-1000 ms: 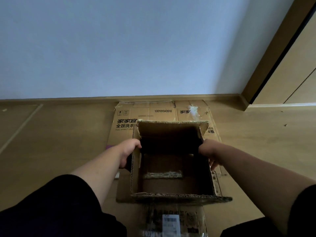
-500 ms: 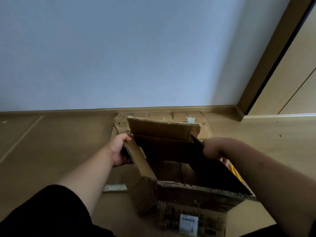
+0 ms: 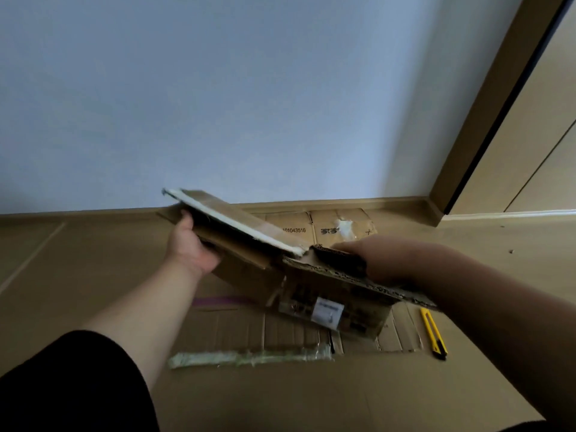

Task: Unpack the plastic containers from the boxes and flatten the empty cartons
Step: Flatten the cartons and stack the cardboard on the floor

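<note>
A brown carton (image 3: 249, 260) is squeezed nearly flat and held tilted above the floor, its left end higher. A white label shows on its lower right panel. My left hand (image 3: 190, 247) grips the carton's raised left end from below. My right hand (image 3: 383, 260) holds its right end, fingers closed over the corrugated edge. Under it lies a flattened carton (image 3: 336, 227) with printed numbers, spread on the floor against the wall. No plastic containers are in view.
A yellow utility knife (image 3: 434, 333) lies on the flattened cardboard at the right. A strip of crumpled clear tape (image 3: 249, 358) lies in front. The wall runs close behind, and a door frame (image 3: 486, 113) stands at the right.
The carton stood open on the floor with a hand on each side wall. Both hands have lifted it and pushed it sideways, collapsing it nearly flat, left end raised.
</note>
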